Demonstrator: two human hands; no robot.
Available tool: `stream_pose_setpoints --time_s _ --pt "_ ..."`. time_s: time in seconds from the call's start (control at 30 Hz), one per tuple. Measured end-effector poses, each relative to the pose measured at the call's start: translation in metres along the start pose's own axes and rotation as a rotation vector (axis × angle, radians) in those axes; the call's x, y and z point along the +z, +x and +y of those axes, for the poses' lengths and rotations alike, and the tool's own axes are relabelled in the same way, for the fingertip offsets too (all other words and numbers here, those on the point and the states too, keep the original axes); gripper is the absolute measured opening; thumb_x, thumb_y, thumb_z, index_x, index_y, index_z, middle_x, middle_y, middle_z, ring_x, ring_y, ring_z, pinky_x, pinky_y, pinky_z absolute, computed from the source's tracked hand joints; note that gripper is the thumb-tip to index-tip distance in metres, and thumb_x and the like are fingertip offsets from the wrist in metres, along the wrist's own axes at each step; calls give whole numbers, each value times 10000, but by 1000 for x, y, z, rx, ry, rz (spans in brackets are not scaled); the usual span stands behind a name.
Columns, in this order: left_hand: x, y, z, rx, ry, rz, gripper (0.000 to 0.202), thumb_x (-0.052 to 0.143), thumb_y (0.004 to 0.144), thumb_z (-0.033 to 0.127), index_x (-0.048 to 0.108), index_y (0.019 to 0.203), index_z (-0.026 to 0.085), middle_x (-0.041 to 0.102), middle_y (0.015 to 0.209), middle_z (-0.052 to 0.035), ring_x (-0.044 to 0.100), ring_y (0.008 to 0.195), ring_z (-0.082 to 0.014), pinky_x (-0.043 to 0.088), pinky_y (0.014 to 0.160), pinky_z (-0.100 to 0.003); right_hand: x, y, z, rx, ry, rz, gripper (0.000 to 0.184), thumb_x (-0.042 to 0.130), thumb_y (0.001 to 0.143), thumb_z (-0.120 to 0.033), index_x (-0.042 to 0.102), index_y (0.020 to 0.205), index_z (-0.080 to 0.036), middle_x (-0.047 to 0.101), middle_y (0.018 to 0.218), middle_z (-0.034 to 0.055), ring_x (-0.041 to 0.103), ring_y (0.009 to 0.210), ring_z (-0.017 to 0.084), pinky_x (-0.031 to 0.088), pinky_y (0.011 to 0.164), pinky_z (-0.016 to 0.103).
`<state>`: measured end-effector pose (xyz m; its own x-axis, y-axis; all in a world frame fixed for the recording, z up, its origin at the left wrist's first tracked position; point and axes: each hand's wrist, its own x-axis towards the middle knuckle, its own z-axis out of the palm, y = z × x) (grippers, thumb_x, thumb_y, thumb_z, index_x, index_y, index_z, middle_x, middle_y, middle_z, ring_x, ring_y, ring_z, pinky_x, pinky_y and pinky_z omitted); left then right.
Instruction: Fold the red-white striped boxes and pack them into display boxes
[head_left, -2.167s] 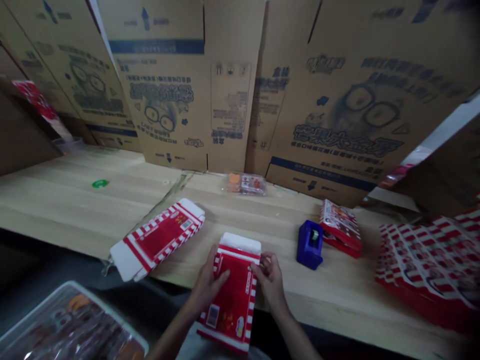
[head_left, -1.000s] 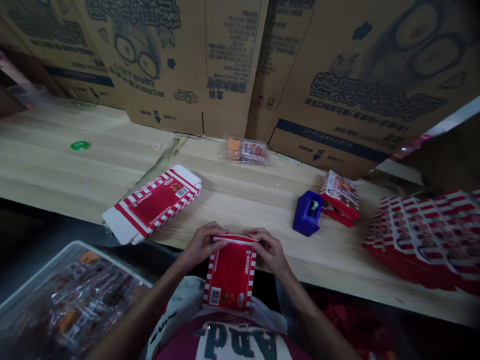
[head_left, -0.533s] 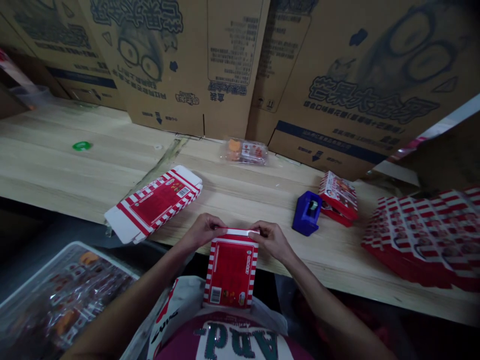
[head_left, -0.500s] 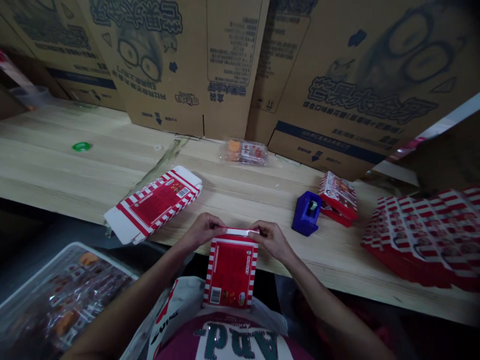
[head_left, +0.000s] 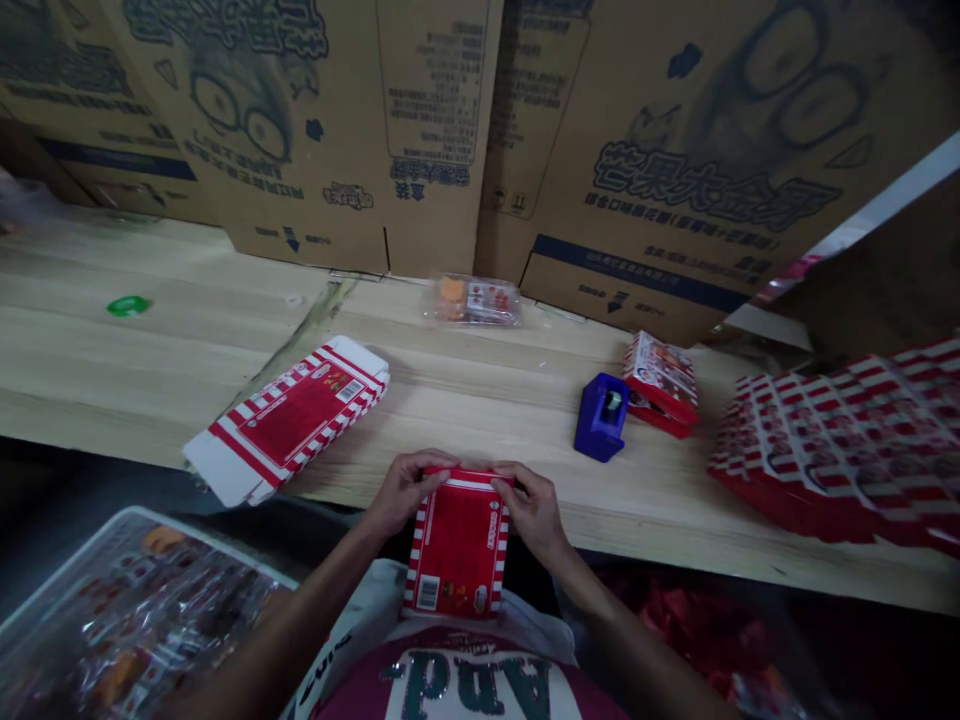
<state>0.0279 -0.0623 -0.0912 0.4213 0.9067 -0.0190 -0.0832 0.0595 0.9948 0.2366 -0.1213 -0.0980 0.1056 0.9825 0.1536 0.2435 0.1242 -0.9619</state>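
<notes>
so since about two seconds ago the red box [head_left: 459, 550] has been pulled in closer to the person's shirt [head_left: 465, 690], and the white flap that was sticking up off its top end is out of sight now. both hands have shifted up to the top corners too. left hand [head_left: 405, 490] has its fingers [head_left: 433, 483] pinched closed on the top left corner, thumb over the front, and the right hand [head_left: 534, 508] does the same on the top right corner, so basically no gap besides the box's thickness. box is past the near edge of the wooden surface [head_left: 450, 400], barcode end toward the shirt, can't tell if it's touching. on the surface there's a striped carton [head_left: 296, 415] with white flaps to the left, could be a few stacked, a clear packet [head_left: 476, 300] near the back, and a blue tape dispenser [head_left: 600, 425] right beside a small red pack [head_left: 658, 378]. bin [head_left: 217, 545] of wrapped stuff sits lower left.
</notes>
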Motion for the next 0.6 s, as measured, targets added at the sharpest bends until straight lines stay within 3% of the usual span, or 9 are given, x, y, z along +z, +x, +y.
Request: stream_pose_setpoints --time_s 0.13,0.2,0.27,0.37,0.43,0.5,0.6 --pt "6 1 -7 -16 31 69 145 708 757 292 721 751 148 725 853 -83 650 830 -208 491 792 -302 10 -10 1 18 49 26 108 611 853 -278 676 905 -210 710 1003 65 657 962 199 512 862 334" --pt "5 1 -8 -4 74 87 160 708 754 296 690 680 155 709 801 -62 637 781 -191 480 751 -281 5 -9 1 12 48 33 169 637 829 -289 661 981 -220 683 1094 70 632 1030 204 505 879 332" --pt "0 3 -10 10 93 95 184 704 757 303 666 647 161 696 788 -48 628 769 -181 469 732 -266 -15 -2 4 6 -11 175 270 652 807 -324 633 1055 -219 646 1151 80 613 1037 201 511 843 318" --pt "-5 7 -16 19 108 59 199 690 773 317 649 649 167 673 786 -31 618 773 -171 456 729 -252 -65 13 16 60 -181 647 327 613 804 -417 607 1028 -179 628 1036 86 598 856 171 497 704 282" --pt "-6 9 -19 36 136 28 216 672 795 321 630 646 170 651 772 -19 604 764 -160 445 731 -244 -99 23 28 141 -272 869 375 586 778 -486 614 946 -152 615 959 83 560 762 157 471 668 278" --pt "-5 9 -20 61 160 12 240 657 812 325 603 634 172 627 754 -9 589 749 -152 437 727 -240 -122 32 41 212 -298 903 416 603 712 -528 639 847 -136 616 873 79 537 699 156 456 651 286" --pt "-3 9 -17 87 179 13 254 651 816 330 574 629 175 599 723 1 577 725 -149 434 717 -241 -131 47 58 251 -273 870 398 630 646 -530 648 718 -140 600 717 51 509 619 155 430 603 288"
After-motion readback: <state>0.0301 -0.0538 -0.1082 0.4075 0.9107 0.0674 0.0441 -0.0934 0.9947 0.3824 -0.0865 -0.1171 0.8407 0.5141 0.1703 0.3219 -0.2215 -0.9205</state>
